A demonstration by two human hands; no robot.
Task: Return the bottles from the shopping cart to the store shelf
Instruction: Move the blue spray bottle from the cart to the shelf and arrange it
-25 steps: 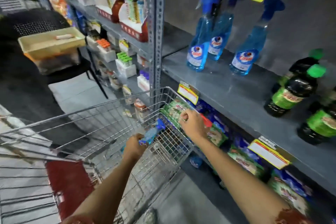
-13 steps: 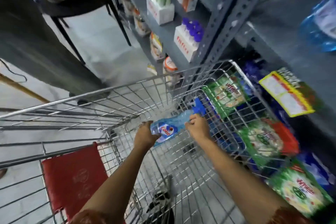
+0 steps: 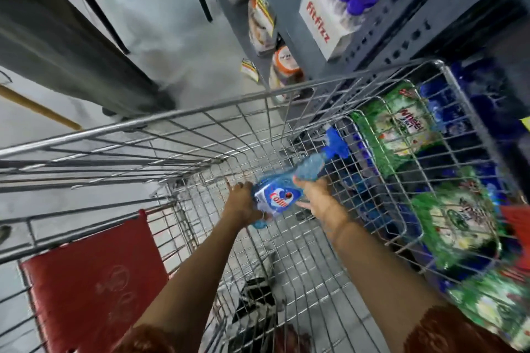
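Observation:
A blue spray bottle [image 3: 282,192] with a white and red label and a blue trigger head lies tilted inside the wire shopping cart [image 3: 200,112]. My left hand [image 3: 242,205] grips its base end. My right hand [image 3: 318,195] holds the bottle's body just below the neck. Both arms reach down into the cart basket. The grey metal store shelf [image 3: 381,26] stands beyond the cart's far right corner.
A red seat flap [image 3: 91,275] sits at the cart's near left. Green detergent packs [image 3: 456,221] fill the low shelf on the right. A white box of purple-capped bottles [image 3: 332,11] stands on a shelf ahead. A dark patterned thing [image 3: 255,304] lies under the cart floor.
The view tipped down from the shelf into the cart. My right hand left the cart rim and joined the left hand on the spray bottle.

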